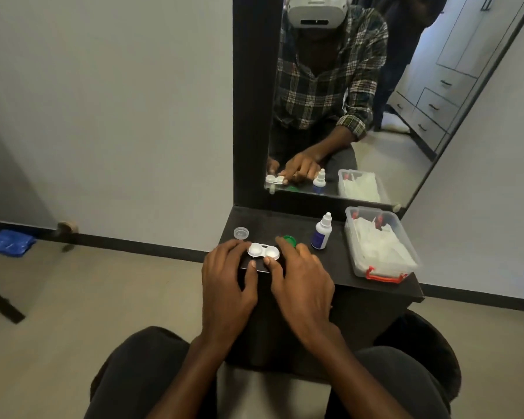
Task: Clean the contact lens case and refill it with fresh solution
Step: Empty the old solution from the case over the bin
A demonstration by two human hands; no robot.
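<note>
Resting near the front edge of our dark shelf, the contact lens case is a white, figure-eight piece with two round wells, both uncovered and facing up; we cannot tell whether any liquid sits in them. Our left hand lies flat beside it, fingers loosely spread, thumb tip set just under the left well and the index finger curling past its outer side. Our right hand mirrors this, fingers apart, thumb tip touching the rim below the right well, so the case sits steadied between our two thumbs rather than lifted. Just beyond our right fingertips lies a green cap, partly hidden by them. Beyond our left fingertips sits a clear cap, apart from the case. Farther right of our right fingers stands the solution bottle, upright and capped, then a clear plastic box with red latches.
</note>
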